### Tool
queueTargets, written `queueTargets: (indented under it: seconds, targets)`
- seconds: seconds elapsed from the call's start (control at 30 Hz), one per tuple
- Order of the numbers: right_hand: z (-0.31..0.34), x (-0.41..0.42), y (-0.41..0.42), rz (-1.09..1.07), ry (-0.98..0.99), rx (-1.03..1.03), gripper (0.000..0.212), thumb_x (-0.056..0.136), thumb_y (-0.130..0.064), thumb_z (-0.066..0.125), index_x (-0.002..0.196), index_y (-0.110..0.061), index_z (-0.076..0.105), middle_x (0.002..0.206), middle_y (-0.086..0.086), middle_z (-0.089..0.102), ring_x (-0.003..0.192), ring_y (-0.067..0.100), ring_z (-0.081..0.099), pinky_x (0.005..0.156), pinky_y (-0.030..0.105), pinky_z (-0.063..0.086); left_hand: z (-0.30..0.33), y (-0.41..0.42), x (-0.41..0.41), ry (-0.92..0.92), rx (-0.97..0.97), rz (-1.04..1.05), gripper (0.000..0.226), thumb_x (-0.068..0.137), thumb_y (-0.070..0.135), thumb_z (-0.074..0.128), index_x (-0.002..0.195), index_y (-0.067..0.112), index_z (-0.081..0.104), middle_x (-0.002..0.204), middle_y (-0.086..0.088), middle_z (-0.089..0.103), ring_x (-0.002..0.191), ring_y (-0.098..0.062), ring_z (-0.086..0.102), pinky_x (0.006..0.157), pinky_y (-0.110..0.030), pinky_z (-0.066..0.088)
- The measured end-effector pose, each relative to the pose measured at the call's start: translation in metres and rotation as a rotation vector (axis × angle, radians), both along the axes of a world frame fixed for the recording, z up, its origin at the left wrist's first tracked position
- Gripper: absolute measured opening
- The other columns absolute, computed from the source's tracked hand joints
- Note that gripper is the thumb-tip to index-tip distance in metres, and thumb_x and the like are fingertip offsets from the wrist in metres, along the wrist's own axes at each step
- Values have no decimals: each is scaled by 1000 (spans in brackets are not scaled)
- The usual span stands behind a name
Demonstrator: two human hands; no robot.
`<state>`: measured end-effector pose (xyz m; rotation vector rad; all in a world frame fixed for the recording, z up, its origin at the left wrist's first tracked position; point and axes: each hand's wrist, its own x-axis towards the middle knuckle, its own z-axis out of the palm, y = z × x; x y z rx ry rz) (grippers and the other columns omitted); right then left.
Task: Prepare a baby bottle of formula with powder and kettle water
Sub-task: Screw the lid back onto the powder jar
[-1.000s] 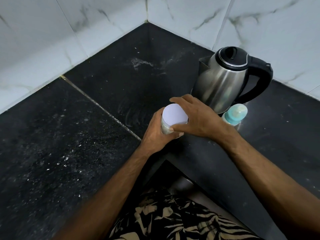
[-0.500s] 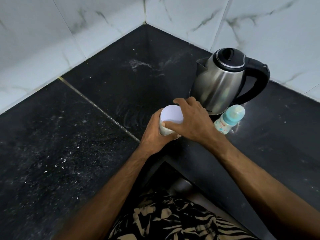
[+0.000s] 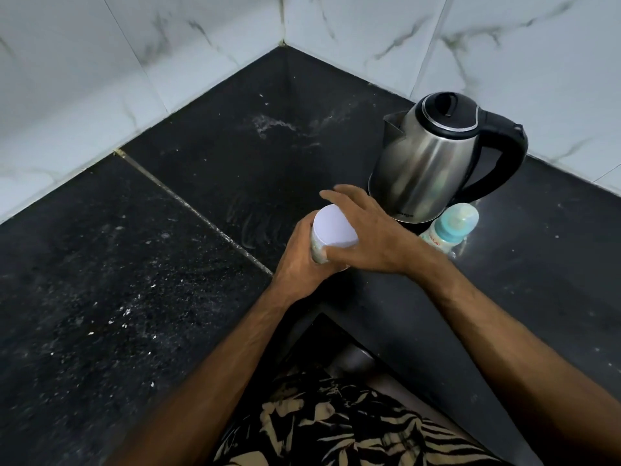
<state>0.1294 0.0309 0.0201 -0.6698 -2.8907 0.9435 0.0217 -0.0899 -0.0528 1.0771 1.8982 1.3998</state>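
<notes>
labels too blurry to read. left hand [image 3: 302, 264] grips the white-lidded formula can [image 3: 332, 235]; right hand [image 3: 366, 237] grasps its lid, fingers partly spread.

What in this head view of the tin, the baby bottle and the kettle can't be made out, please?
- Formula tin: label and contents hidden; the left hand wraps its side, the white lid covers the top.
- Right hand: whether it grips the lid is unclear.
- Baby bottle: print too small, base behind the right wrist.
- Kettle: water level hidden by steel wall and shut lid.
</notes>
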Motion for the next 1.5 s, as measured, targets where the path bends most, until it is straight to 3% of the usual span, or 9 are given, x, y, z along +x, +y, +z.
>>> queueTargets:
  seconds: [0.1, 0.3, 0.47, 0.67, 0.87, 1.07, 1.17, 1.27, 1.5]
  targets:
    - [1, 1, 7, 85, -19, -67, 88, 76, -30, 73, 151, -32, 28, 153, -5, 30, 139, 17, 33, 113, 35, 35, 0, 0, 2, 7, 9, 1, 83, 69, 1, 87, 125, 39, 39, 123, 26, 49, 112, 24, 48, 87, -1, 39]
    - [-5, -3, -6, -107, -28, 214, 89, 76, -63, 70, 148, -25, 34, 141, 3, 42, 127, 23, 43, 104, 39, 42, 6, 3, 1, -8, -7, -36, 73, 72, 3, 85, 121, 38, 44, 119, 20, 53, 108, 11, 55, 92, -12, 47]
    - [0, 1, 10, 87, -69, -37, 92, 77, -30, 73, 153, -30, 22, 153, 0, 30, 137, 23, 36, 112, 38, 36, 1, -1, 2, -2, 23, -8, 81, 68, 4, 87, 122, 41, 39, 121, 24, 51, 111, 21, 50, 87, -3, 41]
    - [-7, -1, -8, -145, -34, 204, 89, 76, -62, 70, 148, -23, 34, 140, 6, 43, 127, 25, 43, 106, 41, 41, -3, 1, 0, 9, -6, -27, 80, 72, 2, 85, 122, 40, 37, 117, 26, 47, 105, 28, 45, 82, 2, 39]
    - [1, 5, 7, 80, -54, -79, 91, 83, -28, 70, 156, -31, 15, 158, -1, 25, 143, 21, 29, 117, 39, 31, -2, -2, 1, -7, 1, -7, 83, 68, 19, 89, 129, 43, 37, 128, 22, 50, 118, 15, 48, 88, -4, 40]
    - [-6, 1, -12, -156, -16, 155, 93, 80, -61, 68, 154, -24, 25, 150, 4, 36, 136, 24, 38, 110, 41, 39, -6, -1, 2, -18, -11, -2, 84, 66, 30, 84, 135, 36, 36, 128, 21, 49, 115, 19, 46, 84, -1, 41]
    - [-3, 6, -1, 4, -3, -36, 96, 84, -42, 69, 158, -31, 9, 163, 0, 17, 149, 18, 18, 120, 41, 26, -8, -1, 1, -1, -6, 7, 86, 68, 32, 87, 139, 31, 38, 136, 13, 51, 123, 5, 49, 89, -7, 43]
    - [2, 8, 6, 79, -27, -75, 94, 83, -26, 69, 157, -33, 11, 159, -3, 26, 144, 17, 28, 117, 33, 29, -9, -2, 1, -6, 3, 5, 85, 71, 15, 88, 138, 28, 37, 131, 19, 51, 119, 13, 49, 89, -5, 41]
    - [-5, 4, -8, -112, -20, 136, 95, 79, -60, 70, 154, -26, 23, 153, 3, 32, 138, 23, 34, 113, 42, 36, -9, 1, 1, -5, -28, 1, 86, 71, 12, 88, 135, 34, 33, 122, 26, 47, 109, 26, 45, 83, 1, 40]
